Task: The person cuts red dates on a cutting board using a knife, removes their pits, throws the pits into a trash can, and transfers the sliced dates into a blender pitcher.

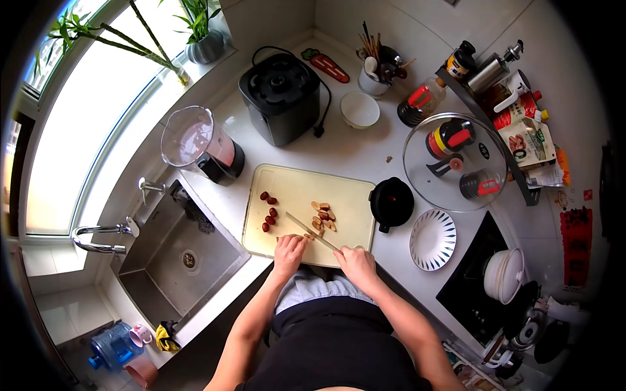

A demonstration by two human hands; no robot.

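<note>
A cream cutting board (pixel 352 195) lies on the counter in front of the person. My right hand (pixel 356 262) is wrapped round the handle of a knife (pixel 303 226), whose blade slants up and left over the board. At the board's near edge, my left hand (pixel 289 253) has its fingers drawn together beside the blade; what they hold, if anything, is too small to make out. Several whole red dates (pixel 270 212) lie on the board's left part. Sliced date pieces (pixel 324 215) are gathered right of the blade.
Left are a sink (pixel 153 277) and a blender jug (pixel 195 140); behind stands a black appliance base (pixel 280 98). A white bowl (pixel 360 110), black container (pixel 392 203), patterned plate (pixel 433 240) and glass lid (pixel 417 156) stand behind and right. A cooktop (pixel 466 280) is far right.
</note>
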